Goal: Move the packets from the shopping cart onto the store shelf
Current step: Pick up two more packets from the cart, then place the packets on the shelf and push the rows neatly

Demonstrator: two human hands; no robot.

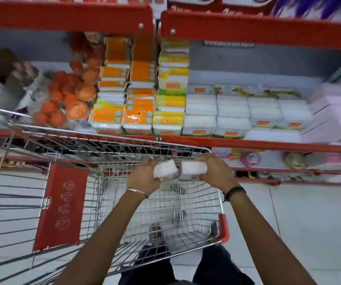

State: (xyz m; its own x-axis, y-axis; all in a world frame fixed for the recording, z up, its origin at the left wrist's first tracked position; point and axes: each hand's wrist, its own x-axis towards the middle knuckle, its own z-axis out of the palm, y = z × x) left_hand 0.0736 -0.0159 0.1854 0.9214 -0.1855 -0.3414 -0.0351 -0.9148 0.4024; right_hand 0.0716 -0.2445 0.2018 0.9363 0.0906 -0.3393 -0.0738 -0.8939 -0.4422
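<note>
My left hand point(145, 174) grips a white packet point(166, 170) and my right hand point(216, 171) grips a second white packet point(193, 168). Both packets are side by side above the far end of the wire shopping cart point(204, 202), near its front rim. The cart basket under my arms looks bare inside, with only floor and my shoes showing through the mesh. Just beyond the cart is the red-edged store shelf point(247, 144), where rows of similar white packets point(233, 114) are stacked.
Orange and yellow packets point(138, 105) fill the shelf's middle, bags of orange round items point(68, 95) lie to the left, pink packs point(334, 112) to the right. A red upper shelf edge point(247, 31) overhangs. The cart's red child-seat flap point(60, 206) stands at left. A lower shelf holds small goods.
</note>
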